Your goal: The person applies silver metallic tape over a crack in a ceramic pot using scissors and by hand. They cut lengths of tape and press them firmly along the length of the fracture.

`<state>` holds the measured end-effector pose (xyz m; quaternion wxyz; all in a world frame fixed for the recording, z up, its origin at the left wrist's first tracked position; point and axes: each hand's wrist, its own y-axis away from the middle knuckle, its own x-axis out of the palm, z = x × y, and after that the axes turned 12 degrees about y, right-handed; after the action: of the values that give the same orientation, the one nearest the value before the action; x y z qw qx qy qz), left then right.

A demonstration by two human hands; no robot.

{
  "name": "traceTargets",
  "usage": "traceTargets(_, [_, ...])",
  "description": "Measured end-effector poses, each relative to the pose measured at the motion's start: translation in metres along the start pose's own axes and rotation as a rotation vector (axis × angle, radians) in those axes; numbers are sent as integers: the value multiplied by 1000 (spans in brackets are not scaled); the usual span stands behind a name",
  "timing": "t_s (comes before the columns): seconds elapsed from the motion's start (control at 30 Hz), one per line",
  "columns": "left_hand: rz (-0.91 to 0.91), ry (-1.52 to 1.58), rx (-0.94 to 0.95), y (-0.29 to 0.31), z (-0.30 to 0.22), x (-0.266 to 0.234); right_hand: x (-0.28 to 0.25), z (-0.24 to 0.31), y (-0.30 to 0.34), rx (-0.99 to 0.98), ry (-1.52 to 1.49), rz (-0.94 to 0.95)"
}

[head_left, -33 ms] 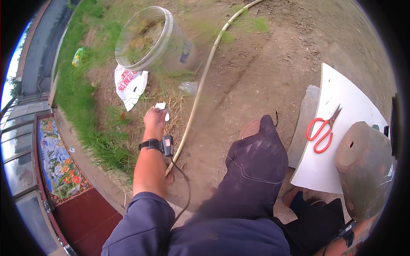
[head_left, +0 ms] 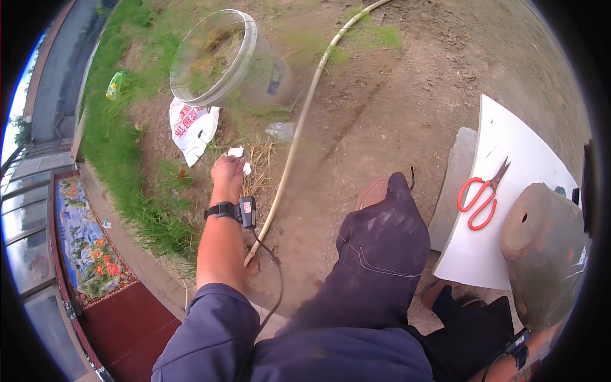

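Note:
My left hand reaches out over the ground with its fingers closed on a crumpled white scrap, whose material I cannot make out. A strip of white shows beside the fingers. Just beyond lies a white plastic bag with red print. At the lower right my right forearm reaches up behind an upturned grey-brown pot with a small hole in its base; the pot hides my right hand. Scissors with red handles lie partly spread on a curved white board next to the pot.
A clear plastic bucket leans at the far left among grass. A pale hose curves across the dirt, with a clear wrapper beside it. A grey slab lies under the board. Loose wire rests over my trousers.
My left hand has shifted slightly left and away from me with the white scrap. The pot, board and scissors look nearly the same.

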<state>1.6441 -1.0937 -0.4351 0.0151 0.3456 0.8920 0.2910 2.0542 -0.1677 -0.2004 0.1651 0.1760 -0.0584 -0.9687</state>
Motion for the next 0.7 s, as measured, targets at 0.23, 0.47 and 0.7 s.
traceTargets(0.23, [87, 120, 62, -35, -60, 124, -7, 8, 10, 13, 59, -29])
traceTargets(0.47, [150, 230, 11, -54, -49, 86, -14, 0, -9, 16, 55, 16])
traceTargets(0.7, [111, 137, -71, 37, -17, 59, 7, -6, -43, -32, 31, 201])
